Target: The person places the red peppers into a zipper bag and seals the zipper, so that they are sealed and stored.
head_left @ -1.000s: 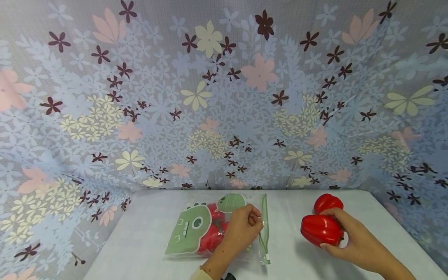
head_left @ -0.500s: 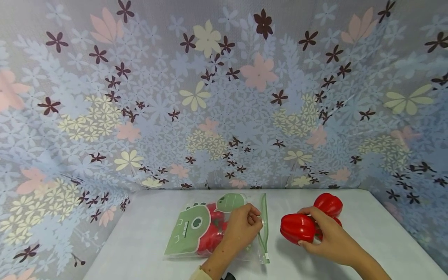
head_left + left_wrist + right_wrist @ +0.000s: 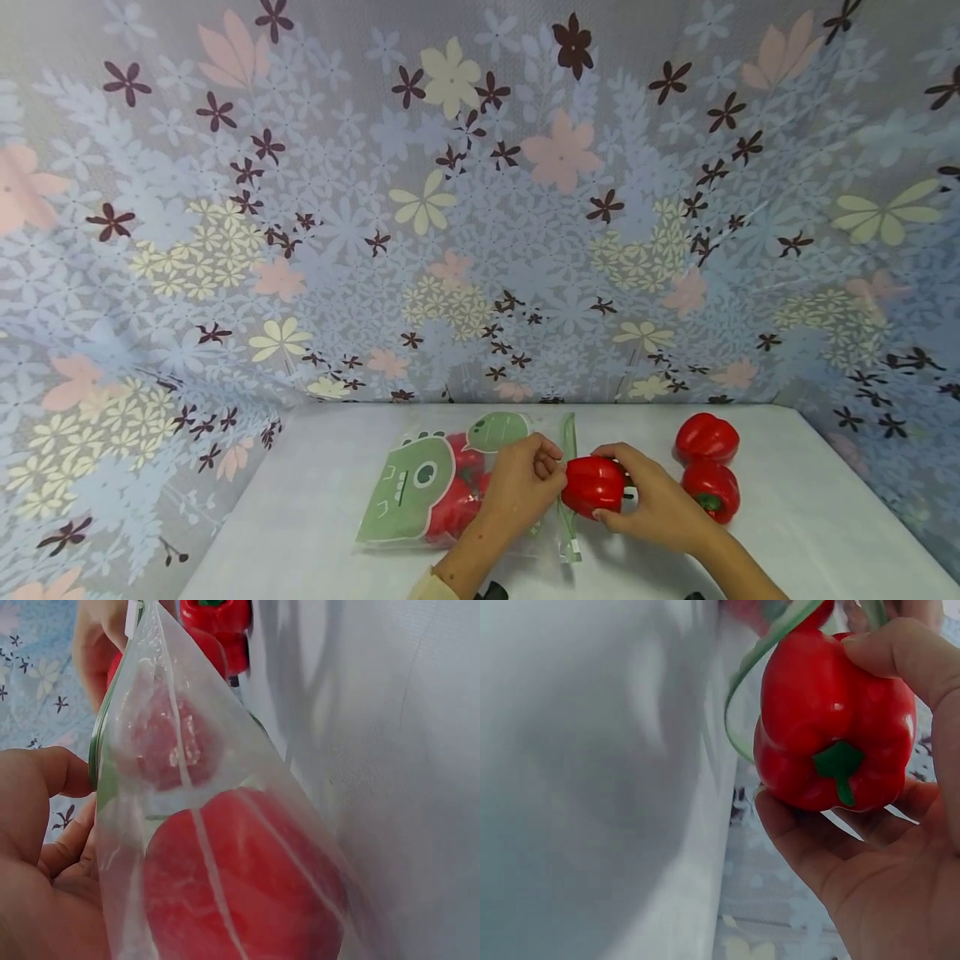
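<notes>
My right hand (image 3: 656,504) grips a red bell pepper (image 3: 594,487) with a green stem, thumb on one side and fingers on the other. The pepper is at the mouth of a clear zip bag (image 3: 401,508) printed with a green dinosaur. My left hand (image 3: 521,487) pinches the bag's green-edged opening and holds it up. In the left wrist view, a red pepper (image 3: 240,885) shows through the plastic inside the bag. The right wrist view has the held pepper (image 3: 832,712) stem towards the camera, with the bag's green rim (image 3: 742,682) curving beside it.
Two more red bell peppers, one (image 3: 707,437) behind the other (image 3: 711,490), rest on the white table (image 3: 795,500) to the right. A flowered cloth (image 3: 480,208) hangs behind the table and along its sides.
My right hand has carried the red bell pepper leftward from beside the other peppers to the bag's mouth. My left hand has stayed at the bag's edge.
</notes>
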Demonstrator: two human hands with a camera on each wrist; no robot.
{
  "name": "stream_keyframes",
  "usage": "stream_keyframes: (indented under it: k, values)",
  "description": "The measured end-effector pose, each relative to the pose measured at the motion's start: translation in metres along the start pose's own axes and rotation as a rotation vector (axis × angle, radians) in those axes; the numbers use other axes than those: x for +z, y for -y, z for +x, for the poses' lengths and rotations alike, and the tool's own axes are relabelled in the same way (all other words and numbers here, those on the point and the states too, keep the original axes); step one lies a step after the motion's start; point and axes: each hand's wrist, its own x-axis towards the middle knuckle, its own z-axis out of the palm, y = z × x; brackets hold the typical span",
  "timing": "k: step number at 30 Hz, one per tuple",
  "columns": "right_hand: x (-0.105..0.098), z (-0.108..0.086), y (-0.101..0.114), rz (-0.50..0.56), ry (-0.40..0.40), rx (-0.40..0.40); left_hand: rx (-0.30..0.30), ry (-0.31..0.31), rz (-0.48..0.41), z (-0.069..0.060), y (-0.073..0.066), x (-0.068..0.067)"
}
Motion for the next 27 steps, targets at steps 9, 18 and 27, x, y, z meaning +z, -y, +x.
stream_keyframes:
  k: [9,18,27]
  values:
    - [0.018,0.014,0.001,0.063,0.023,-0.015,0.025,0.016,-0.012,0.001,0.0,0.002]
    - [0.033,0.028,0.0,0.071,0.007,0.03,0.016,0.011,-0.018,0.003,0.0,0.003]
    - [0.047,0.042,0.001,0.092,-0.005,-0.039,0.024,0.01,-0.011,0.002,0.001,0.003]
